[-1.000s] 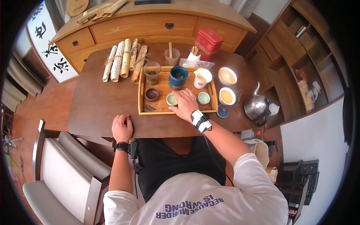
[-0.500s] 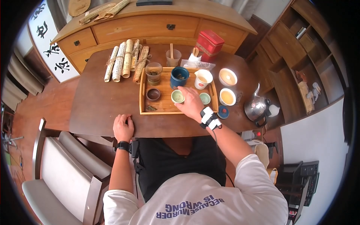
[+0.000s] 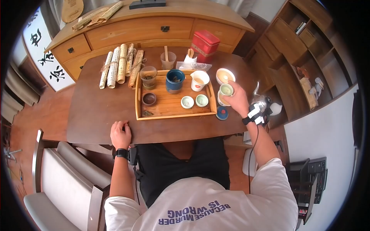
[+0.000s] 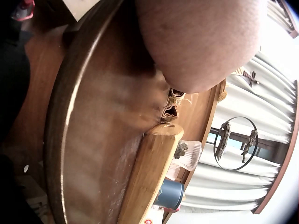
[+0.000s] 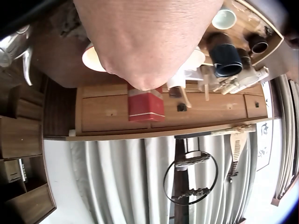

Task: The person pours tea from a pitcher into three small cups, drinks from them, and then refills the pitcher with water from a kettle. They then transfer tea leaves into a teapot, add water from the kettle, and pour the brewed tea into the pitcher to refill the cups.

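My right hand (image 3: 237, 98) pinches a small pale green teacup (image 3: 226, 90) at the right of the table. The cup is over a white bowl of tea (image 3: 222, 101), mostly covered by it in the head view. Behind stands a second white bowl (image 3: 225, 76). Two more pale green teacups (image 3: 187, 102) sit on the wooden tray (image 3: 165, 108), with a blue cup of leaves (image 3: 175, 81), a white pitcher (image 3: 200, 81), a glass (image 3: 148, 78) and a brown cup (image 3: 149, 99). My left hand (image 3: 120, 134) rests on the table's front edge, holding nothing.
A blue round lid (image 3: 222, 112) lies right of the tray. The steel kettle (image 3: 260, 101) is beyond my right wrist. Rolled scrolls (image 3: 121, 63) lie at the back left. Behind the tray stand a red box (image 3: 205, 43) and a plastic cup with a wooden stick (image 3: 168, 61).
My right hand has taken the leftmost green teacup off the tray and carried it right, over the white bowl. The left hand stays on the table edge. The head view has shifted slightly.
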Tool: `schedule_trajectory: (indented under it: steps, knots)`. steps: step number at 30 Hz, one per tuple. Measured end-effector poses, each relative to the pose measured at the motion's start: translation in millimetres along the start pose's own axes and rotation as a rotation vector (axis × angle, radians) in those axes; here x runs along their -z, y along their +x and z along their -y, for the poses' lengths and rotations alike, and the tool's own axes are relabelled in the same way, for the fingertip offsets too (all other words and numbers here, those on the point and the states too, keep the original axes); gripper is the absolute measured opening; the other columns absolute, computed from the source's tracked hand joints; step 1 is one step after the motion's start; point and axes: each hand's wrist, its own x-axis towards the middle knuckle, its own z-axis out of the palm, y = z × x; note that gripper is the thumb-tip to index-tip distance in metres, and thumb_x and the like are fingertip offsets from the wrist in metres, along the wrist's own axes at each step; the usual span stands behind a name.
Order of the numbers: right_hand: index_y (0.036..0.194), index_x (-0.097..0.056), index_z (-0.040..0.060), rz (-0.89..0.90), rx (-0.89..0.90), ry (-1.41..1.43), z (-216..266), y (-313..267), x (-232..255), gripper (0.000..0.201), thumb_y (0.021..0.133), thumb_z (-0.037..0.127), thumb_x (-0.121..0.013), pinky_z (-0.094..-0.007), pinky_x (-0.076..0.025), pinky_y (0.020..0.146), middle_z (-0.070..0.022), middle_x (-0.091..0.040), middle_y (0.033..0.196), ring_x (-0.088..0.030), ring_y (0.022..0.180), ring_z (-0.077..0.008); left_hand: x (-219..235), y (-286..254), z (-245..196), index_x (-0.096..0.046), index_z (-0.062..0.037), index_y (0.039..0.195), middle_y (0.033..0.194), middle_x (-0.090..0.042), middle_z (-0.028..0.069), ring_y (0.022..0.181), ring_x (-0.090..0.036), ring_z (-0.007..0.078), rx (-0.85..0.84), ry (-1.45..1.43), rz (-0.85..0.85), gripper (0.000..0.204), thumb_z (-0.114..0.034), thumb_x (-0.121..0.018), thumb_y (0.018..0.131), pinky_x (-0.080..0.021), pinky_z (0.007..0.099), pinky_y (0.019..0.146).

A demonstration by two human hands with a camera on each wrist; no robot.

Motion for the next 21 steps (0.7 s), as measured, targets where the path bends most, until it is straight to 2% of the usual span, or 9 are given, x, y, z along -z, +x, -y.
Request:
schedule_trajectory:
  steps: [5,9,14,17,21]
  knots:
    - [0.135,-0.062,-0.0077,0.044,-0.072,-0.181,-27,-9,18,0.069,0.072,0.010,-0.086,-0.0412,-0.052,0.106,-0.0277,-0.066,0.132,-0.066,0.123,-0.0395,0,-1,1,-0.074,-0.0061,0.094,0.089,-0.068,0.0128,0.090,-0.066,0.0355,0.002,0.010,0.011,0.007,-0.008,-0.068,0.090,-0.054,0.0448,0.084]
    - [0.137,-0.059,-0.0063,0.016,-0.015,-0.265,-60,-17,12,0.069,0.072,0.004,-0.079,-0.0448,-0.051,0.105,-0.0264,-0.065,0.130,-0.062,0.121,-0.0426,-1,-1,3,-0.072,-0.0057,0.095,0.091,-0.067,0.0139,0.091,-0.066,0.0365,0.009,0.018,0.026,0.007,-0.009,-0.067,0.091,-0.053,0.0455,0.084]
    - [0.138,-0.060,-0.0043,0.090,0.057,-0.487,-44,-20,19,0.065,0.074,-0.003,-0.073,-0.0456,-0.050,0.102,-0.0210,-0.064,0.128,-0.061,0.118,-0.0398,-2,-1,5,-0.072,-0.0058,0.095,0.089,-0.067,0.0135,0.090,-0.066,0.0360,0.002,0.023,0.017,0.007,-0.009,-0.068,0.092,-0.053,0.0454,0.083]
    - [0.139,-0.060,-0.0020,0.077,0.218,-0.627,-39,-20,20,0.062,0.078,-0.005,-0.068,-0.0444,-0.049,0.099,-0.0162,-0.064,0.126,-0.060,0.115,-0.0357,-2,-1,4,-0.072,-0.0057,0.095,0.089,-0.067,0.0134,0.089,-0.066,0.0358,0.017,0.031,0.027,0.007,-0.009,-0.068,0.092,-0.053,0.0453,0.082]
    - [0.137,-0.062,-0.0007,0.088,0.344,-0.751,-19,-19,26,0.055,0.082,-0.004,-0.064,-0.0429,-0.048,0.098,-0.0126,-0.064,0.125,-0.060,0.114,-0.0330,-2,-1,4,-0.073,-0.0055,0.093,0.087,-0.067,0.0129,0.089,-0.066,0.0352,0.007,0.028,0.012,0.006,-0.008,-0.068,0.090,-0.054,0.0448,0.082]
